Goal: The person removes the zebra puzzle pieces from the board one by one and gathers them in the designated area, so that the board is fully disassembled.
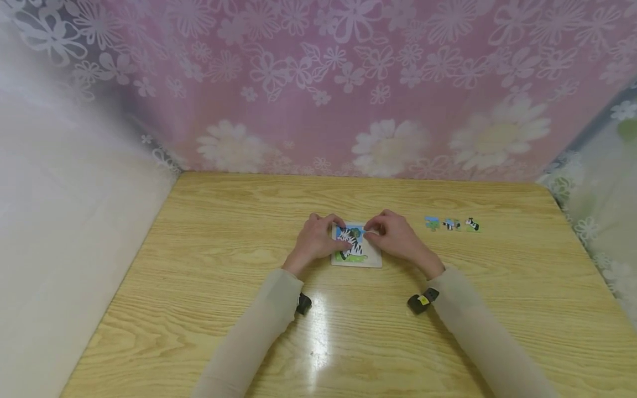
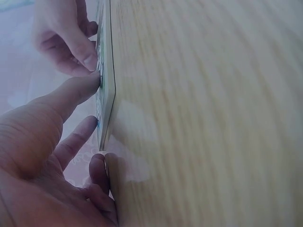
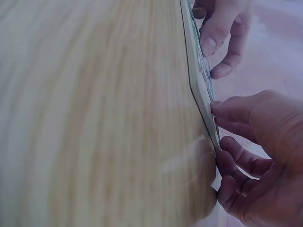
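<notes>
A small square jigsaw puzzle board with a pale frame lies on the table, its picture showing a zebra on green grass under blue sky. My left hand rests over the board's left side, thumb and index fingertip pressing on the assembled pieces. At the upper right of the picture, my right hand pinches a puzzle piece between thumb and index finger; the fingers hide most of it. Bare board shows at the picture's right side. Both wrist views catch the board edge-on, with the left thumb and index fingertip touching its face.
Three loose puzzle pieces lie in a row right of the board: a blue and green one, a middle one and a black-and-white one. The wood-grain table meets a pink flowered curtain at the back.
</notes>
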`<state>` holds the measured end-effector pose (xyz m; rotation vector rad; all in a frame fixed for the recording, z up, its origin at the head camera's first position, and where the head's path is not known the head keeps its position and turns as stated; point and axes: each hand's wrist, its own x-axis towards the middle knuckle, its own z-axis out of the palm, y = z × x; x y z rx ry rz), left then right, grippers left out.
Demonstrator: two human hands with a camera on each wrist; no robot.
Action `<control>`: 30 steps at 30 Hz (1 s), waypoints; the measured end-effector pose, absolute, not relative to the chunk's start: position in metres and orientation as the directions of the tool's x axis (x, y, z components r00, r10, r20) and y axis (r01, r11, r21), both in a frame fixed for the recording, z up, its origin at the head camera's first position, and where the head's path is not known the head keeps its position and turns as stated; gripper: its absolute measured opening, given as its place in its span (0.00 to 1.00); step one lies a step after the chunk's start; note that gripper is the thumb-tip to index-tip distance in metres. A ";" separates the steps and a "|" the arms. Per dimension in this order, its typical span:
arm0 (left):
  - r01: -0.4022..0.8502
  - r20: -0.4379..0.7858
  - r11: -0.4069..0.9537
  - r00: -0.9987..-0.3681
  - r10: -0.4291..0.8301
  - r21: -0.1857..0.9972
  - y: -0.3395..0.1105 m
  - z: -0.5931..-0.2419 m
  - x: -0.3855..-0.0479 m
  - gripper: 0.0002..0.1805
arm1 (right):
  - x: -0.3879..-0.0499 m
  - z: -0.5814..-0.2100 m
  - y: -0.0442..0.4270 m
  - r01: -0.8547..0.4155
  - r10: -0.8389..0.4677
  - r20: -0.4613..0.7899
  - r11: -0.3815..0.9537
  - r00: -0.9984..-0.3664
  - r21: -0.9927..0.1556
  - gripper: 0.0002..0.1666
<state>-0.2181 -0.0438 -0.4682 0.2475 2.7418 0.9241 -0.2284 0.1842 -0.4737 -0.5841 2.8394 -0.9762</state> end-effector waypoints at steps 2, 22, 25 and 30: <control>0.085 -0.168 0.787 -0.958 0.234 0.611 -0.044 -0.468 -0.218 0.26 | -0.229 -0.473 0.183 -0.325 -0.375 0.046 0.728 -0.926 -0.604 0.09; 0.059 -0.189 0.788 -0.957 0.218 0.613 -0.042 -0.467 -0.217 0.26 | -0.230 -0.474 0.179 -0.252 -0.327 0.010 0.708 -0.945 -0.659 0.07; 0.062 -0.187 0.786 -0.957 0.222 0.615 -0.042 -0.466 -0.217 0.27 | -0.230 -0.474 0.180 -0.221 -0.313 -0.005 0.683 -0.950 -0.696 0.07; 0.073 -0.177 0.780 -0.957 0.231 0.621 -0.043 -0.465 -0.217 0.27 | -0.229 -0.475 0.181 -0.176 -0.299 -0.028 0.633 -0.954 -0.754 0.08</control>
